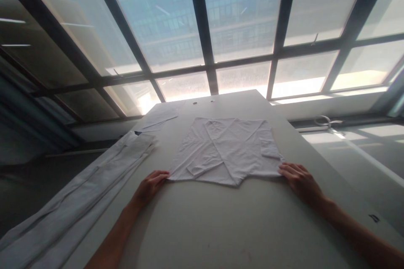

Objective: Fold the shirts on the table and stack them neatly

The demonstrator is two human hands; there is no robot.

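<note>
A white garment (233, 147) lies spread on the white table (202, 218), with its sleeves folded in over the body. At its near left corner, the closed fingers of my left hand (153, 183) grip the cloth edge. My right hand (298, 178) holds the near right corner, its fingers pressed together on the fabric. Between the two hands the near edge of the garment runs unevenly, with a point dipping toward me near the middle. Both thumbs are mostly hidden.
Long folded white cloths (78, 193) lie along the table's left side. Another flat white piece (160, 117) is at the far left. Beyond the table stand large framed windows (240, 12). A white cable (323, 122) rests on a surface at right.
</note>
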